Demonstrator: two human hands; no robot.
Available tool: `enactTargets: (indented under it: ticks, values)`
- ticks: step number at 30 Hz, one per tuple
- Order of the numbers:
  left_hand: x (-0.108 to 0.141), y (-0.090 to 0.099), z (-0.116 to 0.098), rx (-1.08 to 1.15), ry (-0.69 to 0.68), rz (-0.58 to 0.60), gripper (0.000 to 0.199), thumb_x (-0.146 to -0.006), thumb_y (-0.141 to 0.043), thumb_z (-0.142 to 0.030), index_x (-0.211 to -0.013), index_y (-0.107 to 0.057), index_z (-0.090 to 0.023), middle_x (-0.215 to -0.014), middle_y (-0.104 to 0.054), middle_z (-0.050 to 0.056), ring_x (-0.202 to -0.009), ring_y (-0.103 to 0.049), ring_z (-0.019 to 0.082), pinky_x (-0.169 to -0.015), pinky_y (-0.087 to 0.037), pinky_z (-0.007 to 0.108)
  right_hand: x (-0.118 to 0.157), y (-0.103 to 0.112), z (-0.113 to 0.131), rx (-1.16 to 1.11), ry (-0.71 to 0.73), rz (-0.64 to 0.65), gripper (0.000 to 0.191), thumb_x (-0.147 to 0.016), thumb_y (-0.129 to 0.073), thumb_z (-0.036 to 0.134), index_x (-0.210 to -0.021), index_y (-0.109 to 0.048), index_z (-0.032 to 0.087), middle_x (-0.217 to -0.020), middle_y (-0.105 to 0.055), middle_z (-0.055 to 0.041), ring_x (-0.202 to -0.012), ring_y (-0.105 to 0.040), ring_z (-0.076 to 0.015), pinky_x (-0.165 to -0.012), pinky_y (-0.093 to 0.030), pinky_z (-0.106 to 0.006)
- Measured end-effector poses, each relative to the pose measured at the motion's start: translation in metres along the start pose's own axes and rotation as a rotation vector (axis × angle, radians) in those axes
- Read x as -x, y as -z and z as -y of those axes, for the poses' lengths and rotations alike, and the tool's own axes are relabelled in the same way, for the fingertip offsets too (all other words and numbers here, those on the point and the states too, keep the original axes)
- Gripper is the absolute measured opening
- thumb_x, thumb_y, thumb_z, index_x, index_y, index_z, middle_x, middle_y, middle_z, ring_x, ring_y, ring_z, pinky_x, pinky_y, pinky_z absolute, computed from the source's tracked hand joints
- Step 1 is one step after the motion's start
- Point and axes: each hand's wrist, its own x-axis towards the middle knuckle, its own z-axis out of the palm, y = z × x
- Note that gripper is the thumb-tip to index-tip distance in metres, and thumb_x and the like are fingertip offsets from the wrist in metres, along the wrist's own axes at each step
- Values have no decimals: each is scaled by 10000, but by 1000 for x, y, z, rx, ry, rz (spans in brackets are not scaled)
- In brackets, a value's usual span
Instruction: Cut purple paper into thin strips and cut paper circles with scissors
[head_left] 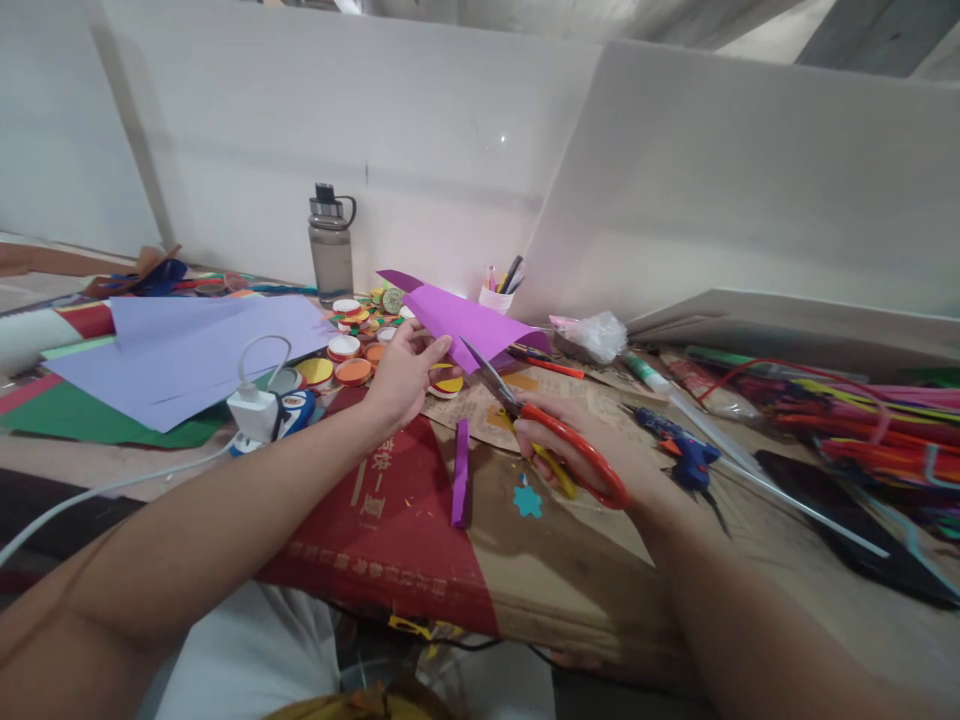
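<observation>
My left hand (409, 370) pinches the near left edge of a sheet of purple paper (472, 318), which is raised above the table with its ends curling. In my right hand (566, 440) is a pair of red-handled scissors (577, 450), fingers wrapped in the handles. The blades point up and left, their tips at the paper's near edge; whether they are cutting into it I cannot tell. Below lie a folded purple paper strip (460, 475) and a small blue star-shaped cutout (527, 501). Something yellow (556, 472) shows beneath the scissors.
Round lids (343, 347) and a water bottle (331, 245) stand behind my left hand. Lilac sheets (202, 350) and a white plug (255, 412) lie left. A blue glue gun (690, 458), a black phone-like slab (847, 530) and colourful pipe cleaners (862, 430) are at right.
</observation>
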Motion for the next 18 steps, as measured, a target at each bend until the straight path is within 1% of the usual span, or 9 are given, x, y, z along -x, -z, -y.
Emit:
enactTargets:
  ticks: [3,7,12,15,18]
  values:
    - [0,1,1,-5,1,3,314,-750,-766,-179,-965,-539,-204,-892,-656,3,-733,-639,100,-644,-571,233,0,-2,0,11,13,-8,279,-897,-573,483,-771,-474,254,-595,-532,32,-429,-499,-117,-425,-415,-268]
    - [0,2,2,-9,-2,23,324,-744,-766,-187,-972,-537,-204,-899,-646,-4,-694,-626,95,-605,-570,236,-1,-4,1,-14,8,-4,276,-892,-577,481,-784,-462,254,-587,-509,44,-426,-488,-114,-436,-415,-269]
    - [1,2,1,-21,-2,26,333,-728,-774,-189,-960,-535,-203,-889,-633,-13,-693,-627,96,-599,-575,241,-2,-5,-1,-36,-10,0,290,-865,-624,473,-776,-452,258,-563,-476,54,-411,-457,-110,-405,-359,-255]
    - [1,1,0,-19,11,13,338,-721,-780,-188,-953,-535,-203,-892,-638,-11,-688,-625,94,-602,-571,241,-2,-6,-3,-46,-11,-12,271,-873,-616,474,-801,-468,259,-562,-468,55,-414,-450,-110,-403,-355,-254]
    - [1,1,0,-12,17,13,331,-727,-777,-185,-953,-536,-202,-887,-644,-8,-684,-627,95,-603,-564,240,-1,-7,-2,-32,-25,-18,291,-882,-602,493,-802,-459,252,-562,-455,60,-408,-445,-100,-392,-352,-242]
